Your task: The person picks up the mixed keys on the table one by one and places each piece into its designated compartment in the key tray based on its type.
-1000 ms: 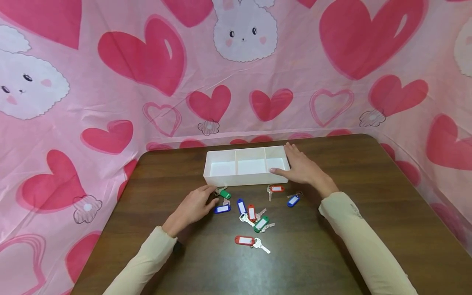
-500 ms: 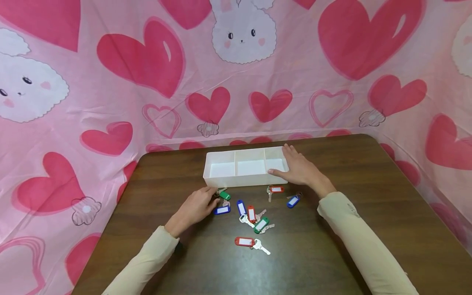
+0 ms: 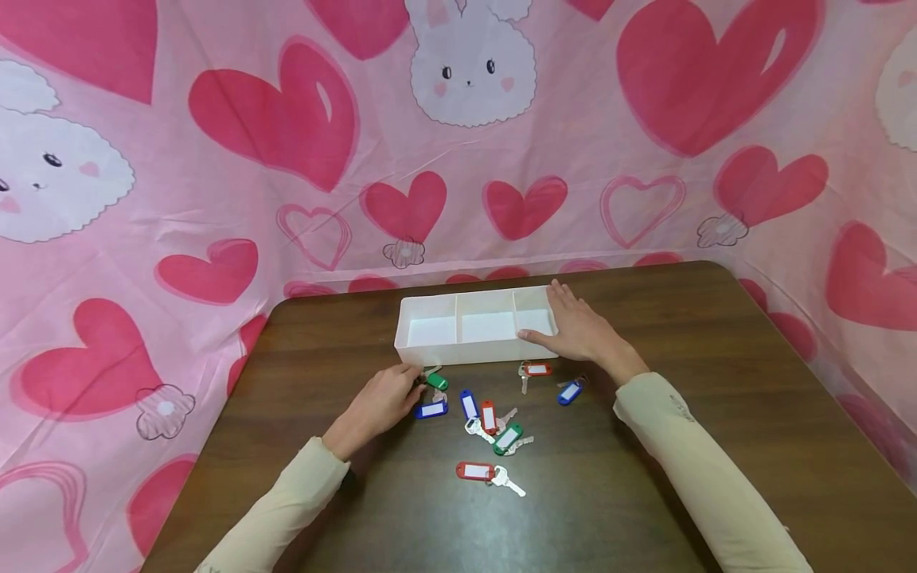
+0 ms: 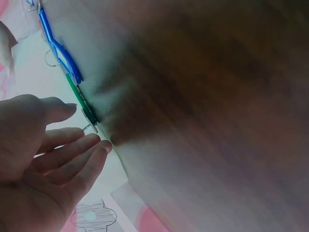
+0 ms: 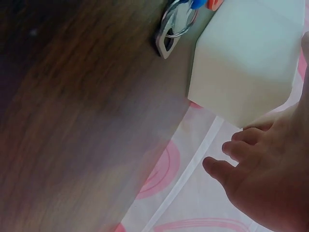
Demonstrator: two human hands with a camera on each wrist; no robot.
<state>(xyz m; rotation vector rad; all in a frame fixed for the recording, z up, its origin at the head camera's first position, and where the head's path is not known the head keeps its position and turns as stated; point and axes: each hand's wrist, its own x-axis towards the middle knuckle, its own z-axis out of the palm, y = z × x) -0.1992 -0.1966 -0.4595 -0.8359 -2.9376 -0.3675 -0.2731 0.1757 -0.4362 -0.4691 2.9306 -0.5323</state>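
A white tray [image 3: 473, 352] with three compartments lies lengthwise on the table. My right hand [image 3: 583, 330] rests at its right end, thumb over the front rim and fingers stretched along the end wall. In the right wrist view the fingertips lie beside the tray's end [image 5: 241, 63]. My left hand [image 3: 378, 400] lies low, near the tray's front left corner, next to a key with a green tag [image 3: 436, 381]. The left wrist view has thumb and fingers apart, fingertips beside that key; contact is hard to tell. A blue key tag [image 3: 431, 409] lies just below the green one.
Several keys with tags lie scattered in front of the tray, among them a red tag [image 3: 475, 472], a green tag [image 3: 508, 439] and a blue tag [image 3: 570, 391]. A pink curtain [image 3: 458, 207] with hearts hangs behind the brown table [image 3: 329, 326].
My left hand has shifted very slightly to the right beside the green-tagged key. The right hand stays at the tray's end, and the head view has tilted a little.
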